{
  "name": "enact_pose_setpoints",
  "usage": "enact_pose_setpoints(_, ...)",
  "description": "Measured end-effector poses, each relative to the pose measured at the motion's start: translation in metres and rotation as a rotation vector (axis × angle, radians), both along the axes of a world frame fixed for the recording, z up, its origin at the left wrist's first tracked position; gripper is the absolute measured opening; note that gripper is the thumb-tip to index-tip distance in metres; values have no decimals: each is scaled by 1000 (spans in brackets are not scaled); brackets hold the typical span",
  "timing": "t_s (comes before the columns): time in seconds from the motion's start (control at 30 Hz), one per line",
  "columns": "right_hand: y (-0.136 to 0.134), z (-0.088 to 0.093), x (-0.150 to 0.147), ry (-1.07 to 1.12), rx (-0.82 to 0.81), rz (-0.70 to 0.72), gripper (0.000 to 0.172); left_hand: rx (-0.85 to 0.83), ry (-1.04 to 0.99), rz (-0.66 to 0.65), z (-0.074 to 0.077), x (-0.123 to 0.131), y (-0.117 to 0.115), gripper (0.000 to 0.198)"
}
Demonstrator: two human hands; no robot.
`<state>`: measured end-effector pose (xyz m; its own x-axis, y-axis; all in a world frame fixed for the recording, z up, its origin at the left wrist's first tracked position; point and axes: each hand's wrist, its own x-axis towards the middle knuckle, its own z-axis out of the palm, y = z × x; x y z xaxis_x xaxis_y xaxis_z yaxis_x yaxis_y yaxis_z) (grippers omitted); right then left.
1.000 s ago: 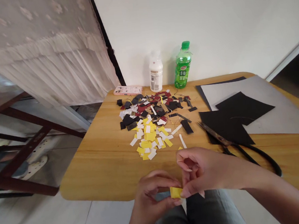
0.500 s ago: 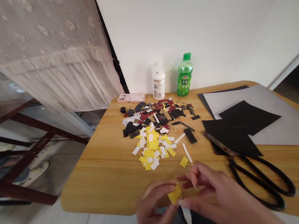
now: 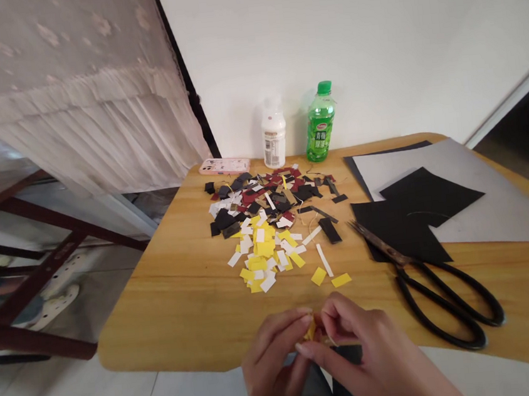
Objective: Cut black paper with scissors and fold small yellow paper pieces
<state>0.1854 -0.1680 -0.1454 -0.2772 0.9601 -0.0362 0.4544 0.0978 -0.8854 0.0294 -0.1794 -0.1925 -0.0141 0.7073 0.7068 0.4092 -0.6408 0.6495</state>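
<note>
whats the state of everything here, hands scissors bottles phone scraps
left hand: pinching the yellow paper piece
right hand: pinching the same piece
scissors: shut, flat, blades on the black sheet
green bottle: upright, capped
white bottle: upright, capped
phone: lying flat
paper scraps: loose on the table

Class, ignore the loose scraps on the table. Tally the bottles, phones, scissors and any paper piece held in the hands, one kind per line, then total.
Bottles: 2, the white bottle and the green bottle
Phone: 1
Scissors: 1
Yellow paper piece, pinched between left hand and right hand: 1
Total: 5
</note>
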Motion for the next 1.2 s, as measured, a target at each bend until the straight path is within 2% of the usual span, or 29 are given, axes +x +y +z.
enact_pose_setpoints(0.1, 2, 0, 6, -157, 23, 73, 30, 5, 8, -40, 1, -1, 1, 30)
enact_pose_setpoints(0.23, 1, 2, 11, -266, 109, 189, 20, 4, -10, -44, 2, -2, 1, 26)
enact_pose_setpoints(0.3, -1, 4, 10, -286, 150, 177, 17, -24, -36, -48, 2, -2, 1, 22)
enact_pose_setpoints(0.37, -2, 7, 9, -259, 123, 138, 18, -71, -93, -60, 2, -4, 1, 20)
enact_pose_setpoints(0.47, 1, 11, 8, -15, -75, 107, 25, -216, -279, -91, 1, -7, 0, 16)
enact_pose_setpoints(0.57, 6, 9, 6, 321, -358, 100, 38, -401, -604, -147, 2, -10, -1, 13)
enact_pose_setpoints(0.7, 6, -1, -7, 732, -608, 126, 51, -647, -1048, -384, 4, -6, -7, 17)
enact_pose_setpoints(0.83, 2, -8, -20, 921, -661, 139, 53, -778, -1190, -589, 3, 1, -12, 17)
enact_pose_setpoints(0.97, 1, -14, -23, 968, -649, 123, 52, -749, -1199, -706, -7, 6, -11, 16)
enact_pose_setpoints(1.1, 1, -26, -26, 1015, -577, 143, 51, -755, -1182, -714, -16, 5, -10, 11)
enact_pose_setpoints(1.2, 3, -31, -25, 899, -504, 127, 49, -759, -1148, -651, -13, 0, -9, 15)
